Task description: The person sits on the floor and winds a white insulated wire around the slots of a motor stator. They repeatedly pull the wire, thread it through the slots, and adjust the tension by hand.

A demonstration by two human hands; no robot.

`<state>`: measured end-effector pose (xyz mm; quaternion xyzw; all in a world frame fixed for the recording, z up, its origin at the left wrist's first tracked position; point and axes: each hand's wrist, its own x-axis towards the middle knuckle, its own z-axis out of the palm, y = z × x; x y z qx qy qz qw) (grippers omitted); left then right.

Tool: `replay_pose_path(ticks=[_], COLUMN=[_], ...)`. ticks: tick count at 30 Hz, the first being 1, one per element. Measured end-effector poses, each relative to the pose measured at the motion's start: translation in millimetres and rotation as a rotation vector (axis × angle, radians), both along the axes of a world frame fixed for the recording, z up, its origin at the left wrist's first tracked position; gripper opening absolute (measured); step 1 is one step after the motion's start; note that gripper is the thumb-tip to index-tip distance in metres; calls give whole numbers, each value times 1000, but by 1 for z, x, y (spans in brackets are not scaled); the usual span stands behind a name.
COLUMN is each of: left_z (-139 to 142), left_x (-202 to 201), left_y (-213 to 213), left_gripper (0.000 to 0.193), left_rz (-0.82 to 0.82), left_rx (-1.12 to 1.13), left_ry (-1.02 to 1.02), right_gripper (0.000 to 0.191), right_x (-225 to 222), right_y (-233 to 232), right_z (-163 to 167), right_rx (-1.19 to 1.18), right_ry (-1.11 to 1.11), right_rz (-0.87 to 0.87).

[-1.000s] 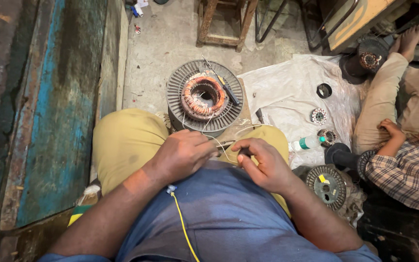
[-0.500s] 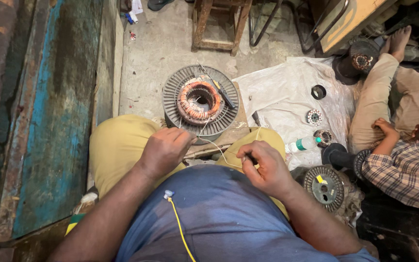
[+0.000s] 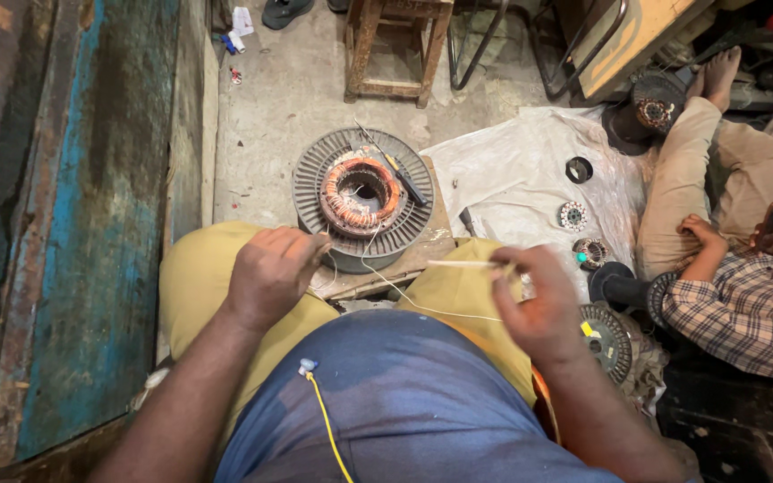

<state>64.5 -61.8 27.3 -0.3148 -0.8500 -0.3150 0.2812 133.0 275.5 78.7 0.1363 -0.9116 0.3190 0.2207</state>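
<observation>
A round grey motor stator (image 3: 364,199) with copper windings at its centre lies on the floor in front of my knees. My left hand (image 3: 270,273) rests over my left knee at the stator's near rim, fingers curled on a thin wire. My right hand (image 3: 539,309) is above my right knee, pinching a thin white sleeve or stick (image 3: 462,264). A pale wire (image 3: 404,295) runs from the stator toward my right hand. A dark tool (image 3: 402,175) lies across the stator's top.
A white plastic sheet (image 3: 530,179) holds small round parts at the right. Another person (image 3: 726,259) sits at far right with a phone. A wooden stool (image 3: 395,45) stands beyond. A blue painted board (image 3: 91,224) runs along the left. Another finned rotor (image 3: 610,335) lies by my right thigh.
My left hand moved forward from my lap to the stator's near rim. My right hand drew away to the right, and the wire now stretches between them.
</observation>
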Motion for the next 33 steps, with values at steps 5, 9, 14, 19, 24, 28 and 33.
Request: replay_pose_path(ticks=[5, 9, 14, 19, 24, 28, 33], left_z=[26, 43, 47, 36, 25, 21, 6], left_x=[8, 18, 23, 24, 23, 19, 7], left_y=[23, 44, 50, 57, 61, 63, 62], left_gripper=[14, 27, 21, 15, 13, 10, 14], left_rz=[-190, -308, -321, -295, -238, -198, -224], left_rx=[19, -13, 73, 181, 272, 306, 295], left_ry=[74, 132, 68, -72, -170, -242, -328], right_gripper=[34, 51, 18, 18, 21, 19, 18], right_x=[5, 5, 3, 2, 1, -4, -13], right_y=[-3, -32, -49, -46, -54, -57, -52], right_z=[26, 23, 7, 10, 14, 17, 11], right_rx=[8, 24, -97, -77, -11, 47, 45], right_ry=[476, 145, -55, 149, 280, 386, 403], right_rz=[67, 320, 201, 259, 331, 359, 321])
